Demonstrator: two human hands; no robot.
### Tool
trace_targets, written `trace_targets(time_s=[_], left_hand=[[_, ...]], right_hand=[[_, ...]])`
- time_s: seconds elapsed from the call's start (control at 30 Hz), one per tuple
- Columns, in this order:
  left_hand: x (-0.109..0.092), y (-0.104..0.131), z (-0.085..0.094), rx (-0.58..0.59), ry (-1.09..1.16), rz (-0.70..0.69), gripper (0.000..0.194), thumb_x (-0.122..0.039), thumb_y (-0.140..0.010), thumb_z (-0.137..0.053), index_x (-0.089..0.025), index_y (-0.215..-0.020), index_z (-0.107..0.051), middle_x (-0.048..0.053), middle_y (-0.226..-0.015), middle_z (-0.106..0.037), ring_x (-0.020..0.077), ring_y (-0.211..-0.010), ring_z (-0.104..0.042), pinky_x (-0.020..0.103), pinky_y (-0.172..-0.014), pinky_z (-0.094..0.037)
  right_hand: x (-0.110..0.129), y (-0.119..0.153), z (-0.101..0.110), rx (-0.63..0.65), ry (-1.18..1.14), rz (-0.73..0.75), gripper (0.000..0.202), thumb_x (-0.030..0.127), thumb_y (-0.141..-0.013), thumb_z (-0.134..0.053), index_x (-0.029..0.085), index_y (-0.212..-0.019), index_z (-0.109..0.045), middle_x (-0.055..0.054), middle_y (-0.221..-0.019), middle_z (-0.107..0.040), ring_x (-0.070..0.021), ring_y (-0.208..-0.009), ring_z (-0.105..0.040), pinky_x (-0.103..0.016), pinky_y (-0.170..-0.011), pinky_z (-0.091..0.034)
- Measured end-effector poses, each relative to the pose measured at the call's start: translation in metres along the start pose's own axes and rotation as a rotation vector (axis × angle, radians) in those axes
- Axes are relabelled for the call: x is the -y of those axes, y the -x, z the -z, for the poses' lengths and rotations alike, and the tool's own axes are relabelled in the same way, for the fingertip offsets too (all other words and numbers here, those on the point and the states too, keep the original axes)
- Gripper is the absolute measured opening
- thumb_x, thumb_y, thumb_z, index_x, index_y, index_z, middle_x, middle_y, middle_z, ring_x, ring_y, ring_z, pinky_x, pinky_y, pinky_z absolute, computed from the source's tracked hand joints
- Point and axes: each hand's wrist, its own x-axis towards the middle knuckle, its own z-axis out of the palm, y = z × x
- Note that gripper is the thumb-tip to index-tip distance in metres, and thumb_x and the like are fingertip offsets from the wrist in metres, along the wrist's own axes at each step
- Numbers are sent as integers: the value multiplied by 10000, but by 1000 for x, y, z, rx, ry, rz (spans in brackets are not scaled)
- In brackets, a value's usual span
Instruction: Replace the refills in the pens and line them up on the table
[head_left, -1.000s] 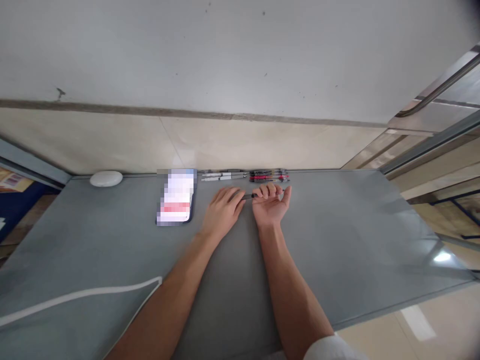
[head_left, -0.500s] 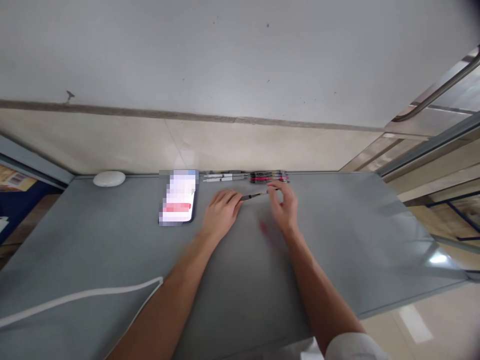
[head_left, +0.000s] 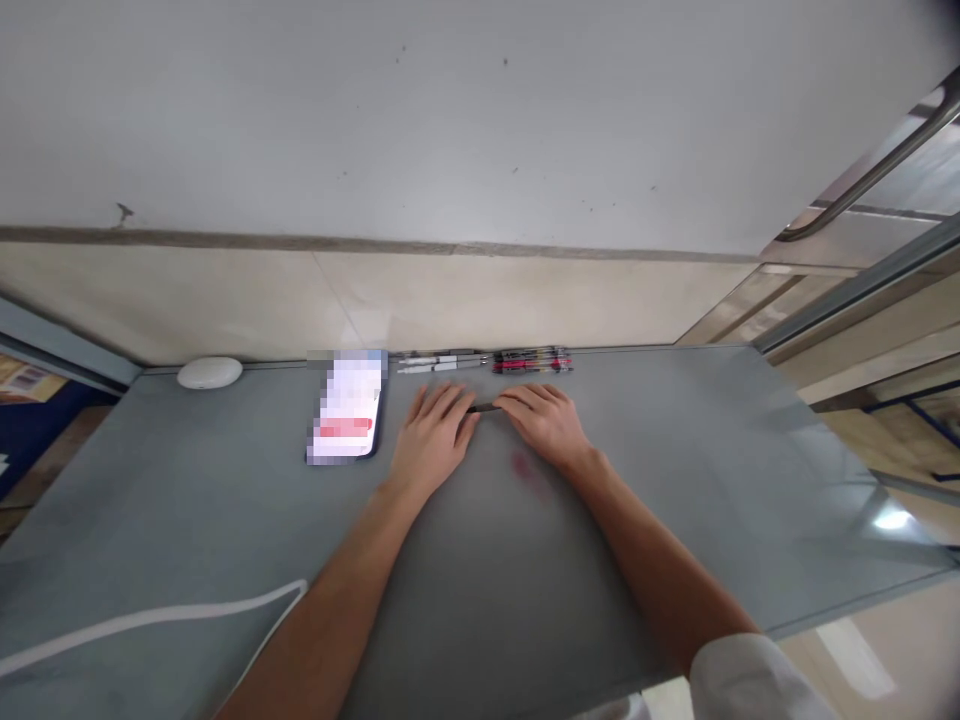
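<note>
A slim dark pen lies level just above or on the grey tabletop, only a short stretch of its barrel showing. My left hand closes on its left end with fingers bent together. On its right end, my right hand grips with thumb and fingertips; the ends are hidden by my fingers. Beyond my left hand, several white and grey pen parts lie along the back edge. Beside them, past my right hand, is a bundle of black and red pens.
A phone with a lit, blurred screen lies left of my left hand. Farther left sits a white oval case. A white cable crosses the front left. A tiled wall rises behind the table.
My right hand has moved left, close to my left hand. The thin light section of the pen that showed between them is now out of sight. The view has shifted slightly.
</note>
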Motion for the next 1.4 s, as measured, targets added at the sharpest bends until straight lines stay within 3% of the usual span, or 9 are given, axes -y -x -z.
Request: trace_targets(time_s=[0.17, 0.4, 0.77, 1.4], left_hand=[[0, 2, -3, 88, -94, 83, 483, -412, -980, -405, -170, -1385, -510, 134, -1486, -448, 328, -1386, -384, 543, -1159, -264], [-3, 0, -1, 173, -131, 109, 502, -429, -986, -375, -174, -1402, -494, 132, -1503, -424, 327, -1402, -358, 548, -1168, -247], [-2, -2, -1, 177, -92, 129, 490, -418, -976, -397, -190, -1394, -511, 115, -1504, -427, 326, -1405, -353, 544, -1177, -238], [-3, -1, -1, 165, -118, 114, 482, -397, -975, -402, -169, -1383, -522, 131, -1493, -439, 330, -1397, -365, 546, -1166, -250]], right_hand=[[-25, -6, 2, -46, 56, -69, 264, 133, -915, -498, 264, -1010, -706, -11, -1031, -752, -183, -942, -643, -317, -784, -427], [-41, -7, -1, -68, 71, -151, 260, 132, -908, -516, 261, -1030, -706, -18, -1059, -749, -200, -984, -642, -340, -840, -418], [-45, -3, -3, -59, 165, -159, 269, 148, -926, -496, 278, -1026, -709, 25, -1102, -737, -166, -978, -648, -313, -805, -433], [-40, -4, -3, -56, 177, -227, 285, 110, -893, -509, 274, -996, -718, -2, -1081, -734, -188, -964, -643, -324, -793, -461]])
